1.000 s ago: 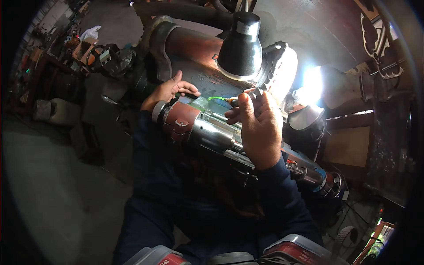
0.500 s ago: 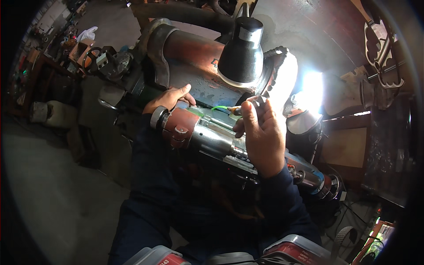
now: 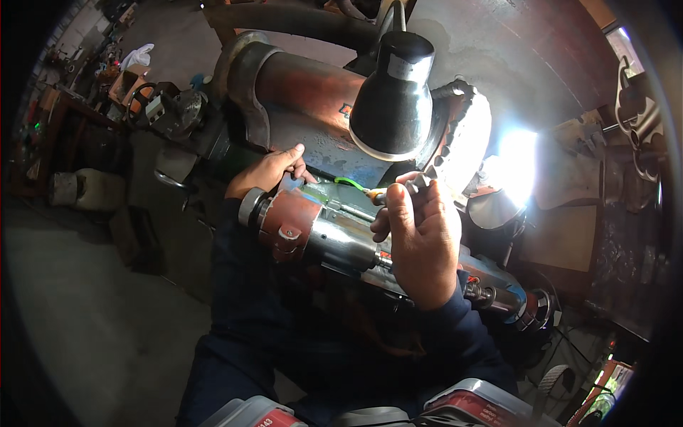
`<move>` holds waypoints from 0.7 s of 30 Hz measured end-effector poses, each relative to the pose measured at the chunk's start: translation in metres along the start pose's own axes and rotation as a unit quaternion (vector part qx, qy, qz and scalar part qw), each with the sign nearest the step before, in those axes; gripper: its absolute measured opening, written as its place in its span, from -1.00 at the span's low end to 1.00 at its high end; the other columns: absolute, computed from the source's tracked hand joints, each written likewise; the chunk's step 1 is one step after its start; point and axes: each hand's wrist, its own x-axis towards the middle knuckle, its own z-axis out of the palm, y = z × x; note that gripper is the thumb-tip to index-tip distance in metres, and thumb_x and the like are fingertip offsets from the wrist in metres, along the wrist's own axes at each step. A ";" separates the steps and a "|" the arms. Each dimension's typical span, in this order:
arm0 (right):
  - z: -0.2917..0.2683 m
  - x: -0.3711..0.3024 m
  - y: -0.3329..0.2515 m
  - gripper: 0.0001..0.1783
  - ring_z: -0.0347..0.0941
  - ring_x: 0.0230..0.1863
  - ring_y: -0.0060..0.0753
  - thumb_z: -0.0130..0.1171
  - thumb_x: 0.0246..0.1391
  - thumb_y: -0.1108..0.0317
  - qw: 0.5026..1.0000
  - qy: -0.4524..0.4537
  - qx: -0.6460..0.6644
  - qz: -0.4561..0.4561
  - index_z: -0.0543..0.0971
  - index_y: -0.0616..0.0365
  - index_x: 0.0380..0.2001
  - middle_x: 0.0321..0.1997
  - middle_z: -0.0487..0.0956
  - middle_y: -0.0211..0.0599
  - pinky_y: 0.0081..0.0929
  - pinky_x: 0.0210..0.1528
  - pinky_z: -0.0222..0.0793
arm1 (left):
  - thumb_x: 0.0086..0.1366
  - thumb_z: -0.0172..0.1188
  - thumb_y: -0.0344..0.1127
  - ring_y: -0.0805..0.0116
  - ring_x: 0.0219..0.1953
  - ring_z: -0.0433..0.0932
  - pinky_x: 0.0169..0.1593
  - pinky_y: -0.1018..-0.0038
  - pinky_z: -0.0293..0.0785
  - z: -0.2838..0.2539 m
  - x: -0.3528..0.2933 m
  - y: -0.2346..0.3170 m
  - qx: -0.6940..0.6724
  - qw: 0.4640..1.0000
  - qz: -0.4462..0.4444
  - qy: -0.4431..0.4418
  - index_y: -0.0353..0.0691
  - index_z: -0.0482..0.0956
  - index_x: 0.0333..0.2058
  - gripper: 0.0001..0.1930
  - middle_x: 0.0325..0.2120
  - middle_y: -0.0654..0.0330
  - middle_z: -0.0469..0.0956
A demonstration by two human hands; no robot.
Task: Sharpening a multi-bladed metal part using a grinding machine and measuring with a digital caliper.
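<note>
A long metal machine runs across the middle, with a dull red collar [image 3: 288, 224] and a shiny steel cylinder [image 3: 341, 235]. My left hand [image 3: 267, 174] rests behind the collar, thumb raised apart from the lightly bent fingers, with fingertips near a flat grey surface. Above the cylinder, my right hand [image 3: 427, 235] is closed on a slim tool with a grey metal end [image 3: 420, 182] and a yellow-orange part [image 3: 377, 195]; its exact kind is unclear. A bright green curved strip [image 3: 348, 183] lies just beyond the tool's tip. My palm hides part of the cylinder.
A black lamp [image 3: 393, 99] hangs close above my right hand. Behind it lies a red-and-grey machine housing [image 3: 306, 89]. A white-wrapped hose [image 3: 466, 139] and a glaring light [image 3: 518, 153] are at the right. A cluttered bench [image 3: 85, 128] stands far left.
The view has shifted slightly. My right hand stays closed on the tool, its tip now slightly lower beside the green strip. My left hand remains behind the red collar.
</note>
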 end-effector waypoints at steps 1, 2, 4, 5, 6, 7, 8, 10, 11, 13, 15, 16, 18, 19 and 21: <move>0.002 0.001 0.003 -0.84 0.45 -0.51 -0.62 0.02 0.32 0.36 1.000 -0.010 0.014 -0.022 0.37 0.24 -0.19 -0.40 0.53 -0.29 -0.64 -0.46 0.40 | 0.50 -0.30 0.12 0.28 -0.22 0.50 -0.08 0.35 0.45 0.001 -0.003 0.002 -0.020 1.000 -0.008 0.006 -0.21 0.36 -0.46 -0.46 -0.27 -0.09 0.58; 0.003 0.001 0.001 -0.84 0.43 -0.51 -0.64 0.03 0.32 0.36 1.000 -0.009 0.023 -0.020 0.37 0.23 -0.19 -0.42 0.51 -0.32 -0.64 -0.46 0.39 | 0.50 -0.30 0.12 0.28 -0.22 0.50 -0.08 0.35 0.45 -0.004 -0.001 -0.002 -0.020 1.000 -0.011 0.008 -0.21 0.36 -0.46 -0.46 -0.27 -0.09 0.58; -0.003 -0.002 0.008 -0.85 0.42 -0.52 -0.65 0.03 0.32 0.37 0.992 0.003 -0.108 -0.059 0.37 0.23 -0.20 -0.43 0.50 -0.33 -0.65 -0.46 0.38 | 0.49 -0.29 0.13 0.28 -0.22 0.50 -0.07 0.35 0.46 -0.012 0.004 -0.010 -0.031 0.999 -0.008 -0.031 -0.20 0.35 -0.46 -0.46 -0.24 -0.11 0.57; -0.004 -0.003 0.009 -0.86 0.41 -0.52 -0.66 0.04 0.31 0.37 0.966 0.016 -0.237 -0.100 0.37 0.23 -0.20 -0.43 0.49 -0.35 -0.65 -0.45 0.37 | 0.49 -0.29 0.13 0.28 -0.22 0.50 -0.07 0.35 0.46 -0.014 0.003 -0.011 -0.033 0.999 -0.010 -0.030 -0.20 0.35 -0.46 -0.46 -0.24 -0.11 0.57; -0.006 -0.004 0.004 -0.87 0.38 -0.52 -0.68 0.03 0.31 0.39 0.994 0.014 -0.100 -0.029 0.37 0.23 -0.20 -0.43 0.48 -0.36 -0.67 -0.44 0.36 | 0.49 -0.30 0.13 0.29 -0.22 0.50 -0.07 0.35 0.46 -0.014 0.001 -0.012 -0.033 0.999 -0.013 -0.030 -0.20 0.34 -0.46 -0.46 -0.23 -0.11 0.56; -0.007 -0.005 0.009 -0.87 0.38 -0.52 -0.68 0.03 0.31 0.39 0.995 0.012 -0.100 -0.026 0.37 0.23 -0.20 -0.43 0.48 -0.36 -0.67 -0.44 0.36 | 0.50 -0.30 0.13 0.30 -0.23 0.50 -0.07 0.36 0.46 -0.014 0.000 -0.011 -0.033 0.999 -0.018 -0.031 -0.20 0.34 -0.46 -0.47 -0.22 -0.11 0.56; -0.009 -0.005 0.014 -0.87 0.38 -0.52 -0.68 0.03 0.30 0.40 0.982 0.027 -0.182 -0.050 0.37 0.23 -0.20 -0.43 0.48 -0.36 -0.67 -0.44 0.36 | 0.50 -0.30 0.13 0.30 -0.23 0.50 -0.07 0.36 0.46 -0.014 -0.001 -0.009 -0.036 0.999 -0.021 -0.030 -0.20 0.34 -0.46 -0.47 -0.22 -0.11 0.56; -0.009 -0.003 0.013 -0.86 0.39 -0.52 -0.67 0.04 0.31 0.39 0.987 0.018 -0.160 -0.027 0.36 0.22 -0.17 -0.40 0.50 -0.34 -0.67 -0.43 0.37 | 0.50 -0.31 0.13 0.31 -0.24 0.51 -0.11 0.38 0.50 -0.012 -0.001 -0.004 0.013 0.999 -0.001 -0.042 -0.20 0.33 -0.45 -0.47 -0.20 -0.11 0.56; -0.009 -0.002 0.010 -0.86 0.39 -0.52 -0.67 0.04 0.31 0.39 0.986 0.019 -0.162 -0.025 0.36 0.22 -0.17 -0.40 0.50 -0.34 -0.67 -0.43 0.37 | 0.50 -0.31 0.13 0.31 -0.24 0.51 -0.11 0.38 0.50 -0.010 0.000 -0.001 0.011 0.999 -0.002 -0.045 -0.20 0.33 -0.45 -0.47 -0.20 -0.11 0.56; -0.005 -0.002 0.004 -0.83 0.41 -0.52 -0.66 0.02 0.32 0.37 0.999 -0.010 -0.041 0.023 0.33 0.21 -0.12 -0.37 0.52 -0.29 -0.66 -0.43 0.37 | 0.50 -0.31 0.11 0.34 -0.25 0.52 -0.17 0.41 0.54 -0.007 -0.001 0.004 0.005 0.999 -0.028 -0.041 -0.21 0.32 -0.47 -0.46 -0.19 -0.10 0.57; -0.003 -0.001 -0.001 -0.82 0.41 -0.52 -0.65 0.00 0.33 0.37 0.999 -0.023 -0.023 0.034 0.31 0.21 -0.10 -0.36 0.53 -0.26 -0.66 -0.43 0.37 | 0.51 -0.30 0.09 0.32 -0.22 0.53 -0.22 0.41 0.52 -0.010 -0.002 0.003 0.018 0.999 -0.035 -0.035 -0.20 0.31 -0.50 -0.48 -0.21 -0.08 0.57; -0.001 0.000 -0.002 -0.80 0.42 -0.52 -0.64 -0.01 0.34 0.36 0.998 -0.033 -0.006 0.043 0.30 0.21 -0.09 -0.35 0.54 -0.22 -0.66 -0.44 0.37 | 0.51 -0.30 0.06 0.30 -0.20 0.55 -0.26 0.41 0.51 -0.012 -0.002 0.003 0.032 0.998 -0.039 -0.032 -0.18 0.29 -0.53 -0.48 -0.23 -0.06 0.58; 0.000 0.000 -0.005 -0.81 0.42 -0.53 -0.63 -0.02 0.34 0.36 0.998 -0.039 0.003 0.038 0.29 0.22 -0.08 -0.35 0.54 -0.21 -0.67 -0.44 0.37 | 0.51 -0.30 0.06 0.32 -0.26 0.55 -0.27 0.42 0.50 -0.012 -0.003 0.002 0.037 0.999 -0.021 -0.033 -0.18 0.28 -0.53 -0.49 -0.21 -0.07 0.58; 0.000 0.001 -0.005 -0.81 0.43 -0.53 -0.63 -0.03 0.34 0.37 0.999 -0.042 0.010 0.032 0.29 0.22 -0.08 -0.35 0.54 -0.19 -0.67 -0.45 0.37 | 0.51 -0.30 0.06 0.34 -0.32 0.55 -0.28 0.43 0.49 -0.011 -0.001 0.001 0.041 0.998 -0.002 -0.037 -0.17 0.28 -0.53 -0.49 -0.19 -0.07 0.58; -0.002 0.001 -0.001 -0.81 0.42 -0.54 -0.63 -0.03 0.35 0.37 0.999 -0.038 0.003 0.026 0.29 0.22 -0.08 -0.34 0.54 -0.17 -0.67 -0.46 0.36 | 0.51 -0.30 0.06 0.35 -0.37 0.54 -0.28 0.44 0.49 -0.008 -0.002 0.004 0.031 0.999 -0.025 -0.023 -0.17 0.28 -0.53 -0.49 -0.19 -0.07 0.59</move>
